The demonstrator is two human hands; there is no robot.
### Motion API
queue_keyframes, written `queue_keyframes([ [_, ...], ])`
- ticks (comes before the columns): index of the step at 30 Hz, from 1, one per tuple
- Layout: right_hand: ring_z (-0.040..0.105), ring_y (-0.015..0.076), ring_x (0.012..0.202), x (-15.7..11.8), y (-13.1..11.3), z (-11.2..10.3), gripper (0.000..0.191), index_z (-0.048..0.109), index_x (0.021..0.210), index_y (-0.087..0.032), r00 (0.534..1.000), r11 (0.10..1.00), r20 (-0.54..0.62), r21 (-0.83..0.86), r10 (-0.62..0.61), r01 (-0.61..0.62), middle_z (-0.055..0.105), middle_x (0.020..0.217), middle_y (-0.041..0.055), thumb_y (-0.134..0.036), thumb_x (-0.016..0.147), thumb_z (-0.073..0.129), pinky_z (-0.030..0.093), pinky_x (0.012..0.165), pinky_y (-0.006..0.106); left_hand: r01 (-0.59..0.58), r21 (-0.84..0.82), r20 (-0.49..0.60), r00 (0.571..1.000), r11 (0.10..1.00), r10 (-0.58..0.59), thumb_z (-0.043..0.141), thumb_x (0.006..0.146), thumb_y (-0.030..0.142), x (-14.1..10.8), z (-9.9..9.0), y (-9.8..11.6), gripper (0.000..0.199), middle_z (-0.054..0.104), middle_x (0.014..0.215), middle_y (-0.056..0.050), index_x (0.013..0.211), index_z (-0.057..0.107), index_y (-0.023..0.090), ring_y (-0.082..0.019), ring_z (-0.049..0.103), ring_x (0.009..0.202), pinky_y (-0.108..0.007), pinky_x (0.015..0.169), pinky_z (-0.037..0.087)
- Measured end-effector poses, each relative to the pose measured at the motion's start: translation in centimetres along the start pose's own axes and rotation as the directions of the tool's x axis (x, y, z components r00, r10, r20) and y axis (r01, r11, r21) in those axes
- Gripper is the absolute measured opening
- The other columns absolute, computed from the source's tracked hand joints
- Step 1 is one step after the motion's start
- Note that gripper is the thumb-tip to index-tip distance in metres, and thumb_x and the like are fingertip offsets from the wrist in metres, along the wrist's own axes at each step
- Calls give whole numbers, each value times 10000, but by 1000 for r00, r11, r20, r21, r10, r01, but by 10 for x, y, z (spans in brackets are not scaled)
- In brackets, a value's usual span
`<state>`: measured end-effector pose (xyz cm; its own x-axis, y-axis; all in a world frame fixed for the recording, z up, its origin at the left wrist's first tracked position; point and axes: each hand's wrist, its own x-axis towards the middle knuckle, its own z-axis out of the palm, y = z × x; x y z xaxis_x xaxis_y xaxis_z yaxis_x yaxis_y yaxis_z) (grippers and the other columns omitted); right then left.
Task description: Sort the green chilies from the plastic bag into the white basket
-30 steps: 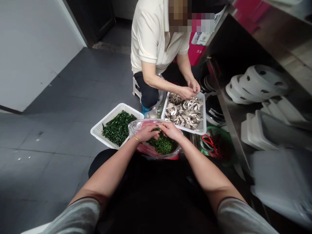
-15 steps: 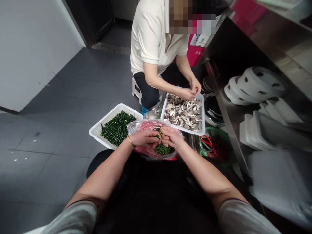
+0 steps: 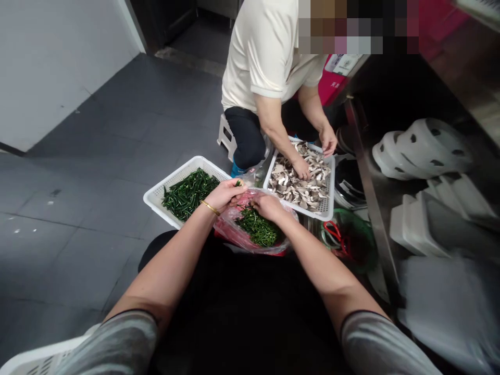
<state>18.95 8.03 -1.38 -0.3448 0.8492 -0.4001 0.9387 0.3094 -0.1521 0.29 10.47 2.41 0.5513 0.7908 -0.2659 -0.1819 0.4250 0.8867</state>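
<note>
My left hand (image 3: 227, 196), with a gold bangle at the wrist, pinches a small green piece between the white basket and the plastic bag. My right hand (image 3: 269, 206) is over the bag, its fingers closed at the upper edge of a pile of green stems (image 3: 258, 229); what they hold, if anything, is hidden. The clear and pink plastic bag (image 3: 228, 229) lies open in front of my lap. Left of it, a white basket (image 3: 153, 200) holds dark green chili peppers (image 3: 189, 192).
Opposite sits a person in a cream shirt (image 3: 265, 57), hands over a white basket (image 3: 327, 212) of sliced mushrooms (image 3: 299, 182). Red-handled scissors (image 3: 339, 234) lie in a green container at the right. A metal shelf (image 3: 375, 208) holds white containers; another white basket (image 3: 42, 359) is at lower left.
My hands have moved apart, the left up and leftward, the right over the stems. The other person's hands have separated, one reaching into the mushrooms. The view has shifted slightly.
</note>
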Motion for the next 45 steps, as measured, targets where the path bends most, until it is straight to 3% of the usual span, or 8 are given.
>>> queue_keyframes([
  [6,645,258,921,37,-19,17,262,681,1013,-105,997,992,71,-124,-14,23,683,1036,186,-180,836,502,466,814,346,-22,55,-87,996,998,27,704,682,424,1,0,1,329,448,496,69,736,529,151,-32,346,386,-169,387,236],
  [10,624,160,753,30,1,8,154,677,854,-148,996,961,-44,271,75,-60,702,862,74,-234,768,584,468,698,252,1,138,-186,982,990,25,759,620,371,6,-2,-8,339,427,481,94,749,538,150,-36,347,407,-175,425,280],
  [18,526,92,505,-12,7,-18,367,642,931,-146,977,292,-154,951,149,105,639,713,19,-470,769,581,419,460,204,83,75,-90,993,994,-77,729,671,398,15,10,-23,341,532,528,46,706,491,157,-29,368,378,-165,388,232],
  [24,646,206,845,-31,-17,16,282,654,1078,-193,988,935,-152,351,2,52,658,1040,111,-315,865,514,504,733,330,53,-252,6,999,966,-54,582,717,357,10,-3,-9,284,533,511,-11,585,452,142,-35,358,352,-173,339,159],
  [26,654,244,889,-24,-39,29,303,636,1138,-198,999,997,-4,59,-49,49,638,1108,147,-259,885,481,507,730,350,39,-322,32,999,946,-31,553,704,343,8,-4,-5,230,601,590,-51,628,479,139,-66,449,403,-168,337,178],
  [31,657,266,930,10,-66,34,310,646,1096,-113,987,991,156,-121,-43,62,680,1020,178,-121,866,437,500,766,348,29,-316,118,993,948,9,666,658,371,4,-3,-8,312,635,644,-48,826,576,123,-106,544,471,-155,338,229],
  [36,648,206,837,8,-12,15,246,680,1022,-175,1000,971,-26,239,-6,12,702,929,89,-238,803,588,487,765,319,43,-266,122,992,963,-11,767,622,352,5,-5,-11,315,538,530,4,701,599,98,-48,432,403,-151,337,190],
  [45,559,122,521,-52,14,11,331,673,1022,-164,963,434,-170,899,207,65,604,591,-11,-370,768,626,455,503,242,323,143,-39,946,935,-321,760,640,410,11,4,-26,341,381,394,69,700,660,90,-10,223,303,-188,339,69],
])
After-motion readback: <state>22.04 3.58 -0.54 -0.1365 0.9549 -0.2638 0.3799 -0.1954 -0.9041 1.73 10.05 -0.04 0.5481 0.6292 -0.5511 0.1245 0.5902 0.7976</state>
